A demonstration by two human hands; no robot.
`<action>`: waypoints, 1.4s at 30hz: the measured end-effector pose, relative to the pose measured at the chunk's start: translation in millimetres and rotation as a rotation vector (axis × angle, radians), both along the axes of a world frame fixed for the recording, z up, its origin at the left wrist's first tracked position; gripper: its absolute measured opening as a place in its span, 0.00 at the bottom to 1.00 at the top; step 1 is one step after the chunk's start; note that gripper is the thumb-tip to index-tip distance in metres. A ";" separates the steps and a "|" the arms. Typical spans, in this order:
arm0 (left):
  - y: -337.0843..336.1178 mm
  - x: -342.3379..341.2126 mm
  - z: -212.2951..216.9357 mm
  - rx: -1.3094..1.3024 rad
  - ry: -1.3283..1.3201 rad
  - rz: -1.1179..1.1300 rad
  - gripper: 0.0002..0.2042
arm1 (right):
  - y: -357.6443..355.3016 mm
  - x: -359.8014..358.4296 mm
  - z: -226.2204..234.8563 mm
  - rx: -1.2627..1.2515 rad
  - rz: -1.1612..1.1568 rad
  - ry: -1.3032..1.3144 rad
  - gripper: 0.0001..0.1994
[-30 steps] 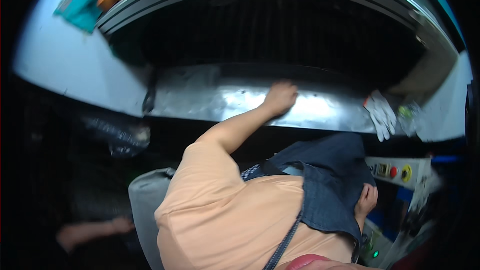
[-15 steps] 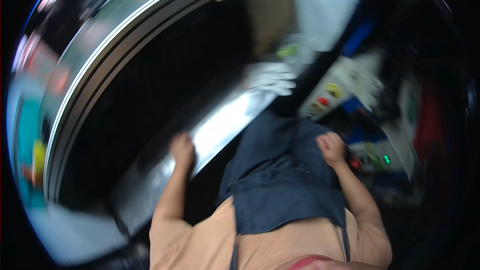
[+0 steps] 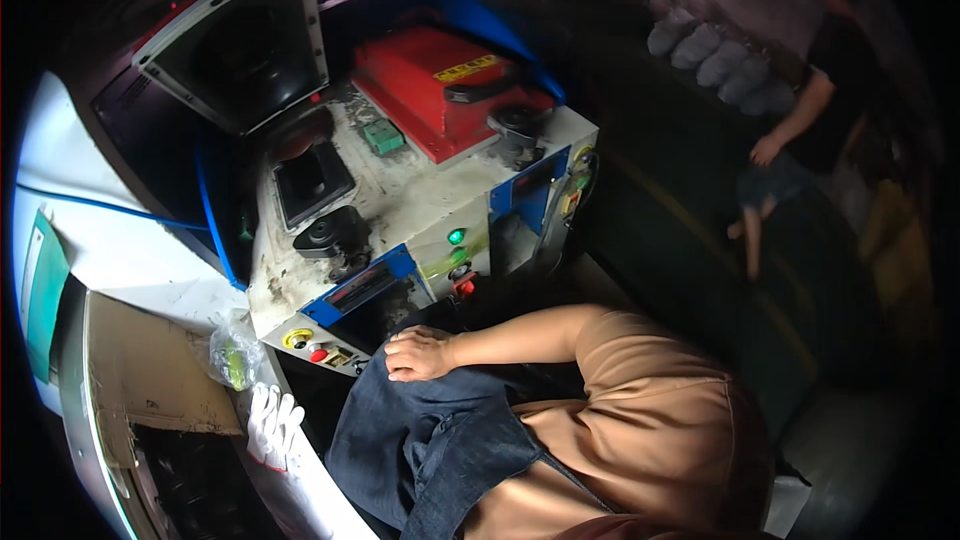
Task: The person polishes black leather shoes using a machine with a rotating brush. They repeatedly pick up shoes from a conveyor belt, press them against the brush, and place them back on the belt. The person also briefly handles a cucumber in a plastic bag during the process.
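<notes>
"While the left hand is out of view, what stands against the right?"

"Right hand (image 3: 418, 354): bare, palm down on the apron (image 3: 420, 440), fingers loosely bent, nothing seen in it; probably laid there just to rest. Left hand: state cannot be told, though it is apart from the right, which lies alone"

"And the apron?"

"Dark blue, spread over the lap beside the counter (image 3: 325, 500), facing the machine (image 3: 425, 195); likely worn to shield the clothes"

"Glove?"

"Glove (image 3: 272, 425): white, red-edged cuff, lying slack on the counter, seemingly kept there for easy reach. Bag (image 3: 225, 350): clear, something yellow-green inside, just beyond the fingers of the glove"

"Machine fittings?"

"Raised lid (image 3: 240, 50): dark inside showing, perhaps to bare the recess (image 3: 312, 183). Red lid (image 3: 425, 90): lowered. Green block (image 3: 382, 136): on top between the lids, reason not shown. Yellow button (image 3: 297, 338) and red button (image 3: 318, 354): on the near corner, presumably for quick access. Green light (image 3: 457, 237): lit, facing the seat side"

"Anyone else?"

"Co-worker's hand (image 3: 766, 151): far right, well apart from the machine"
</notes>
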State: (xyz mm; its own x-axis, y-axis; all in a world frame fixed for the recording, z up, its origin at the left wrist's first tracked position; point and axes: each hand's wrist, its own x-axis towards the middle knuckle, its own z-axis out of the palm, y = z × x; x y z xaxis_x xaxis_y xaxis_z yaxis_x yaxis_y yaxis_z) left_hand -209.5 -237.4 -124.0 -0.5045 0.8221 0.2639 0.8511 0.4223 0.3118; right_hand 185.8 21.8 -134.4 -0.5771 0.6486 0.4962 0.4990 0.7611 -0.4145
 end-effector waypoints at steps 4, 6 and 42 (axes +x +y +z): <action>39.3 40.9 11.5 0.053 -0.163 -0.153 0.18 | 5.1 -11.9 3.6 0.018 0.054 -0.010 0.12; 72.5 54.8 13.1 0.063 -0.226 -0.256 0.16 | 3.5 -0.6 5.0 0.028 0.004 -0.011 0.12; -111.5 -159.2 -21.1 0.776 -0.085 0.801 0.13 | 15.9 -47.3 13.0 -0.084 0.190 -0.303 0.09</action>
